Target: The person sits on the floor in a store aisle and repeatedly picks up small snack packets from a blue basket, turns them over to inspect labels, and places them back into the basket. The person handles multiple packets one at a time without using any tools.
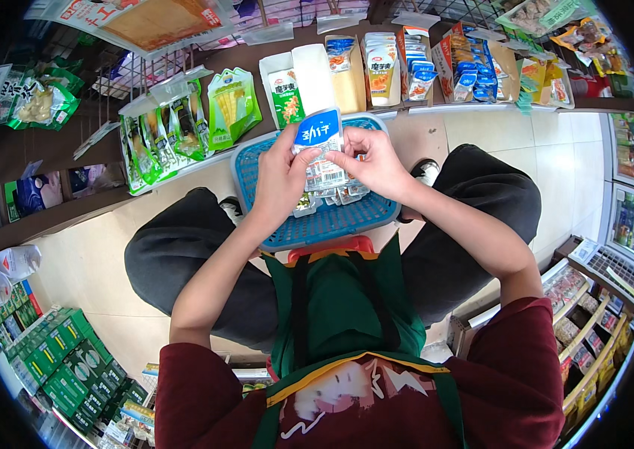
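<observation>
Between my two hands is a small blue-and-white snack packet (317, 132), its printed back with a barcode facing up. My left hand (282, 177) grips its left edge, thumb across the front. My right hand (372, 159) pinches the right edge with thumb and curled fingers. Below the packet stands a blue plastic basket (325, 227) between my legs. Several small snack packets (345, 195) lie inside it, partly covered by my hands.
A brown shelf carries a white carton with a green packet (286, 101), an upright white carton (312, 78), a carton of orange-and-white packets (382, 73) and a green corn packet (231, 106). Stacked green boxes (64, 348) stand at left, a snack rack (592, 331) at right.
</observation>
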`<state>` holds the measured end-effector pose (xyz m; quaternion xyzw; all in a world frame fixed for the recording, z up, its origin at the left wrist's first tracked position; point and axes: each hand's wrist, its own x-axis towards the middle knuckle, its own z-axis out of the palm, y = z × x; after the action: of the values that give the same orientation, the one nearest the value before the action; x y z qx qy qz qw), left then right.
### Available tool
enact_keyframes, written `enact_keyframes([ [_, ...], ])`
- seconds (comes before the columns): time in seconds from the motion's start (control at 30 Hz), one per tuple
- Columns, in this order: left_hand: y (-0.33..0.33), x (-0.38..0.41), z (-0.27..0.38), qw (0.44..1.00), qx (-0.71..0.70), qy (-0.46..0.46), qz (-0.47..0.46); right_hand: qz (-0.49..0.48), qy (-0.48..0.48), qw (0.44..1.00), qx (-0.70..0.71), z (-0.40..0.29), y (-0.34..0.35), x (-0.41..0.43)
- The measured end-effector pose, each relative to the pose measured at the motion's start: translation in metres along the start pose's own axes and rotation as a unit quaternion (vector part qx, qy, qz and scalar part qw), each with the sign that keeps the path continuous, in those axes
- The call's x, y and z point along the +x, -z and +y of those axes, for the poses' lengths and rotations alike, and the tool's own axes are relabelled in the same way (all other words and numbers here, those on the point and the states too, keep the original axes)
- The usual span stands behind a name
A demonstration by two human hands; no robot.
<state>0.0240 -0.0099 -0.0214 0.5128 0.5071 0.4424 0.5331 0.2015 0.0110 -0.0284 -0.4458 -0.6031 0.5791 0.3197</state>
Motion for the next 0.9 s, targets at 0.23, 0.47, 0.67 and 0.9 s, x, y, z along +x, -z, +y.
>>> enact_keyframes([
  [0.23, -0.003, -0.003, 0.004, 0.998, -0.066, 0.015, -0.002, 0.012, 0.039, 0.997, -0.067, -0.009, 0.003, -0.005],
  [0.47, -0.004, -0.007, 0.004, 1.000, -0.022, 0.021, -0.008, 0.042, 0.081, 0.989, -0.115, -0.013, 0.002, -0.010],
  [0.67, -0.014, -0.007, 0.005, 0.998, -0.059, -0.014, 0.026, 0.060, 0.100, 0.982, -0.148, -0.015, 0.004, -0.013],
  [0.9, -0.016, -0.003, -0.008, 0.994, -0.080, 0.066, -0.015, 0.126, 0.059, 0.977, -0.159, -0.018, -0.002, -0.016],
])
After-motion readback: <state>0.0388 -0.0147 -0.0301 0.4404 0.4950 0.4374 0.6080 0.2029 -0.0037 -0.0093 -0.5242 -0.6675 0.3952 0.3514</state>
